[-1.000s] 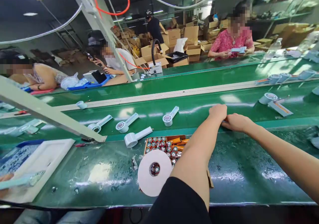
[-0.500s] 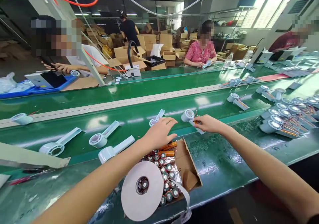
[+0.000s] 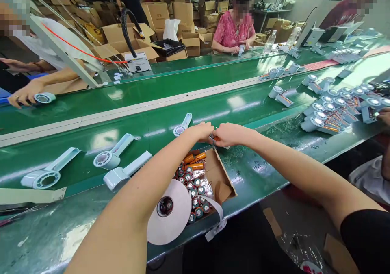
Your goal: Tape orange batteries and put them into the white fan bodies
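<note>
Housing (image 3: 212,138) gripped by fingers of right hand (image 3: 232,135); grip of left hand (image 3: 203,131) unclear; units (image 3: 313,124) rightward bore cells (image 3: 330,128), housings (image 3: 107,159) leftward showed none.

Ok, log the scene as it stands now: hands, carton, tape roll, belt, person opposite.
Right hand: gripping a small part, mostly hidden, some orange showing
Left hand: meeting it at that part, grip hidden
Carton: open below the hands, holding orange cylinders
Tape roll: over the carton's left side, one strip trailing loose
Green belt: pale-blue handled housings left of the hands
Person opposite: pink top, holding a pale piece
</note>
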`<state>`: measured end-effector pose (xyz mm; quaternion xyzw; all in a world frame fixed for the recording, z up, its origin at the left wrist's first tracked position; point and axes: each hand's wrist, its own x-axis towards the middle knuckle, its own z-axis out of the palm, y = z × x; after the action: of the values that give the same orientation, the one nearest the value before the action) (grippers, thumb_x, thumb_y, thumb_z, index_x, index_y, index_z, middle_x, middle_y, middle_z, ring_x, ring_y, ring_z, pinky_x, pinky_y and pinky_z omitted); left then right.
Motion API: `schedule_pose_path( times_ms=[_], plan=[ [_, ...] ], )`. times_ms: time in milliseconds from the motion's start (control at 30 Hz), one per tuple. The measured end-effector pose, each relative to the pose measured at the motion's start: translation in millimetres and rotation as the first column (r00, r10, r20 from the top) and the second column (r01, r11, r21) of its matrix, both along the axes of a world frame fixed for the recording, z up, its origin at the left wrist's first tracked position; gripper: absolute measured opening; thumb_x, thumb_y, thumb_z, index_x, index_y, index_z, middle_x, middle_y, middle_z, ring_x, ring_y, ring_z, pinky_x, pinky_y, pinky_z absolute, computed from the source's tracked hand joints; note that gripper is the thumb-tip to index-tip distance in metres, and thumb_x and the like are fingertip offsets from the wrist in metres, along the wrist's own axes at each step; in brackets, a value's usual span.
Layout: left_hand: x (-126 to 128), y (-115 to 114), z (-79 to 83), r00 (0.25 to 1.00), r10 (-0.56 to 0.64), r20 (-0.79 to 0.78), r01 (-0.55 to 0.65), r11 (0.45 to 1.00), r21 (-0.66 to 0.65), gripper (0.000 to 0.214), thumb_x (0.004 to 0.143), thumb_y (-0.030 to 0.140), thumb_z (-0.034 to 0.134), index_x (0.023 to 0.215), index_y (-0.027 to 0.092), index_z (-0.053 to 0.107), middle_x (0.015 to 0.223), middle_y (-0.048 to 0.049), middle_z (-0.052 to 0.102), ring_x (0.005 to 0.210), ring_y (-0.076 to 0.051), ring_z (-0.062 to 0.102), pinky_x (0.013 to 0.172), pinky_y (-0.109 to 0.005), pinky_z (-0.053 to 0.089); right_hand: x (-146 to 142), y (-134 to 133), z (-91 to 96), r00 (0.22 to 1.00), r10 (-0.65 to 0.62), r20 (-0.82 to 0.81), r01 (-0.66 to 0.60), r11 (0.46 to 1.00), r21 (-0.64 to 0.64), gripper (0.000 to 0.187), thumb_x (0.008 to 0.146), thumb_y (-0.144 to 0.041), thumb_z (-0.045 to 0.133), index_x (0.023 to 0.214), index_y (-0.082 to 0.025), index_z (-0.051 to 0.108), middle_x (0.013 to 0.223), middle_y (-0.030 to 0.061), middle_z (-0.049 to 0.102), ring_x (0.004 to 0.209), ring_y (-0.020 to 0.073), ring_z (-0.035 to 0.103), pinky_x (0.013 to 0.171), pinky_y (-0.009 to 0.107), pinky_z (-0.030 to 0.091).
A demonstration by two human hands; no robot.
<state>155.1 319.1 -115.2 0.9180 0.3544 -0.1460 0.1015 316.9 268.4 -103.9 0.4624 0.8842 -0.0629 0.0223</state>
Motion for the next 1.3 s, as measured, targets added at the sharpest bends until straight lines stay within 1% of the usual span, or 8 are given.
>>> schedule_pose_path(
  times_ms=[167, 333, 533, 767, 833, 967, 1100, 1300],
  plan=[
    [-7, -8, -4.3, 0.999, 0.032, 0.03, -0.032, 0.999, 0.018, 0.048, 0.085, 0.042, 0.073, 0.125, 0.016, 0.062, 0.138, -0.016, 0.055, 0.129, -0.031, 0.051, 0.11, -0.038, 0.04, 9, -8, 7.9, 0.995, 0.012, 0.095, -0.018, 0.998, 0.053, 0.024, 0.094, -0.033, 0.063, 0.092, -0.019, 0.082, 0.083, 0.0112, 0.077, 0.082, 0.0272, 0.072, 0.075, 0.035, 0.049],
    [-3, -5, -2.9, 0.999, 0.032, 0.038, -0.032, 0.999, 0.004, 0.048, 0.086, 0.043, 0.071, 0.125, 0.017, 0.062, 0.135, -0.014, 0.056, 0.126, -0.031, 0.052, 0.106, -0.037, 0.042, 23, -16, 3.7, 0.995, -0.098, -0.001, 0.097, 0.985, 0.142, 0.03, 0.098, -0.039, 0.058, 0.092, -0.023, 0.082, 0.087, 0.0069, 0.079, 0.081, 0.0244, 0.07, 0.072, 0.032, 0.046],
    [3, -2, -5.7, 0.998, 0.03, 0.052, -0.031, 0.999, 0.011, 0.039, 0.086, 0.039, 0.071, 0.115, 0.013, 0.067, 0.125, -0.0161, 0.061, 0.122, -0.032, 0.055, 0.108, -0.039, 0.039, 3, -18, -13.1, 0.991, -0.128, 0.034, 0.125, 0.989, 0.083, 0.041, 0.101, -0.049, 0.052, 0.103, -0.017, 0.079, 0.096, 0.0156, 0.078, 0.086, 0.0283, 0.073, 0.075, 0.034, 0.049],
    [-9, -8, -11.2, 0.988, 0.097, 0.124, -0.1, 0.995, 0.021, 0.048, 0.084, 0.046, 0.072, 0.125, 0.023, 0.063, 0.131, -0.0112, 0.058, 0.122, -0.031, 0.053, 0.105, -0.039, 0.042, 17, -30, -24.9, 0.972, -0.131, -0.196, 0.156, 0.98, 0.119, 0.027, 0.101, -0.034, 0.055, 0.11, -0.023, 0.077, 0.105, 0.0075, 0.081, 0.093, 0.0243, 0.075, 0.077, 0.029, 0.049],
    [-9, -7, -12.1, 0.984, 0.103, 0.146, -0.105, 0.994, 0.011, 0.048, 0.082, 0.045, 0.075, 0.124, 0.023, 0.065, 0.132, -0.0117, 0.059, 0.122, -0.031, 0.053, 0.104, -0.039, 0.043, 26, -37, -31.0, 0.904, -0.192, -0.382, 0.252, 0.961, 0.112, 0.026, 0.1, -0.036, 0.058, 0.112, -0.024, 0.077, 0.104, 0.0058, 0.081, 0.092, 0.0228, 0.075, 0.079, 0.029, 0.05],
    [-7, -3, -10.3, 0.972, 0.048, 0.228, -0.043, 0.999, -0.029, 0.042, 0.085, 0.047, 0.07, 0.123, 0.027, 0.071, 0.127, -0.0075, 0.067, 0.122, -0.028, 0.055, 0.109, -0.037, 0.04, 38, -47, -47.1, 0.678, -0.328, -0.658, 0.399, 0.916, -0.045, 0.023, 0.094, -0.038, 0.066, 0.108, -0.025, 0.079, 0.096, 0.0027, 0.082, 0.083, 0.0206, 0.076, 0.078, 0.028, 0.054],
    [-5, -1, -9.2, 0.946, 0.012, 0.323, 0.004, 0.999, -0.047, 0.031, 0.093, 0.037, 0.058, 0.112, 0.026, 0.078, 0.116, -0.0041, 0.075, 0.112, -0.022, 0.062, 0.106, -0.031, 0.041, 41, -50, -58.3, 0.591, -0.342, -0.73, 0.364, 0.921, -0.136, 0.023, 0.09, -0.04, 0.069, 0.104, -0.026, 0.079, 0.1, 0.0026, 0.082, 0.085, 0.0227, 0.078, 0.079, 0.03, 0.058],
    [-4, -3, -11.3, 0.913, 0.014, 0.407, 0.013, 0.998, -0.064, 0.03, 0.085, 0.023, 0.061, 0.106, 0.027, 0.082, 0.116, -0.0003, 0.076, 0.11, -0.02, 0.064, 0.104, -0.028, 0.043, 46, -49, -68.3, 0.472, -0.347, -0.81, 0.325, 0.923, -0.206, 0.028, 0.09, -0.043, 0.069, 0.11, -0.026, 0.077, 0.099, 0.0035, 0.082, 0.088, 0.0245, 0.078, 0.084, 0.035, 0.062]
  ],
)
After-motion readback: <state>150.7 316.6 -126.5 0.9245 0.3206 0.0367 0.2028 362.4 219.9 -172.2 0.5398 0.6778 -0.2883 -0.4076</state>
